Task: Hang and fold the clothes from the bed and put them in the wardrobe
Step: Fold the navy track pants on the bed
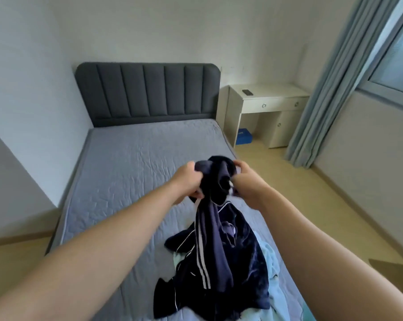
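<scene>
Hanging from two raised fists above the near end of the bed, the navy garment (211,237) is bunched into a dark knot at the top and falls in a long, limp fold. Its cloth looks smooth and matte, and thin white stripes run down its length. The left hand (186,181) grips the bunched cloth from one side with curled fingers. The right hand (246,181) clutches it from the other side, and the two hands sit close together with only the wad of fabric between them.

The garment's lower end trails onto a crumpled dark pile (242,283), glossier, with a velvety sheen and narrow white piping. Beside and beneath that pile lies a pale blue cloth (271,256), soft and rumpled, at the mattress edge.

The bed (126,172) wears a grey quilted cover, lightly creased, and ends at a dark grey padded headboard (147,93) with vertical channels and rounded corners. Next to it stands a cream desk (272,100) with round drawer knobs and a small dark flat object (248,92) on top. A blue box (243,135) sits in its recess. Grey-blue pleated curtains (330,89) hang at the window, above pale wood-look flooring.
</scene>
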{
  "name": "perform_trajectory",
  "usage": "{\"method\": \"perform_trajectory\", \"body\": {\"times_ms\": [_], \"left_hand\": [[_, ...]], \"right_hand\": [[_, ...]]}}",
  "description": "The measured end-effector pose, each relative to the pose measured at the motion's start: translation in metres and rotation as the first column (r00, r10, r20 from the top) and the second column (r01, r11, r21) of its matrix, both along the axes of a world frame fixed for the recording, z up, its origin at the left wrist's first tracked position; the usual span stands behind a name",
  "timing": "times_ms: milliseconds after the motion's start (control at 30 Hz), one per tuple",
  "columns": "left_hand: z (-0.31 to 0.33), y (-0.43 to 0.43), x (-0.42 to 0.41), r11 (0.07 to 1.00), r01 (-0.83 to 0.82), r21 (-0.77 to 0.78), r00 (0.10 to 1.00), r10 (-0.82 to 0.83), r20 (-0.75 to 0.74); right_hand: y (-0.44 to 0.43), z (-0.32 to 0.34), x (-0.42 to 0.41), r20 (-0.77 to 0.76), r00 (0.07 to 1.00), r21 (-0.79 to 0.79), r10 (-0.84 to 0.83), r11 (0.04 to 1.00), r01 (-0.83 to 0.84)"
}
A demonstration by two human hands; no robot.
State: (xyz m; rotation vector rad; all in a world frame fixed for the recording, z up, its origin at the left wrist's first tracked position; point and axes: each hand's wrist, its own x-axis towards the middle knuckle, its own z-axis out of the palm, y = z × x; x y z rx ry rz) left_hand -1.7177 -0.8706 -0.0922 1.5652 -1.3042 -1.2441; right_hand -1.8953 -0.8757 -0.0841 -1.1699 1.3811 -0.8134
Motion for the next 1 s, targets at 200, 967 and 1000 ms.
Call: {"method": "perform_trajectory", "body": {"times_ms": [200,967,1000], "left_hand": [[0.059,-0.005,-0.005,0.978,-0.018,-0.209,0.925,-0.063,-0.374],[0.03,0.015,0.069,0.993,-0.078,-0.087,0.922,0.038,-0.385],[0.026,0.02,0.07,0.991,-0.072,-0.113,0.94,0.03,-0.339]], "right_hand": [[0.024,-0.045,0.035,-0.015,0.969,0.324,0.246,0.918,-0.228],[0.011,-0.034,0.075,0.075,0.942,-0.026,0.327,0.945,-0.326],[0.009,-0.029,0.079,0.047,0.964,-0.071,0.263,0.963,-0.26]]}}
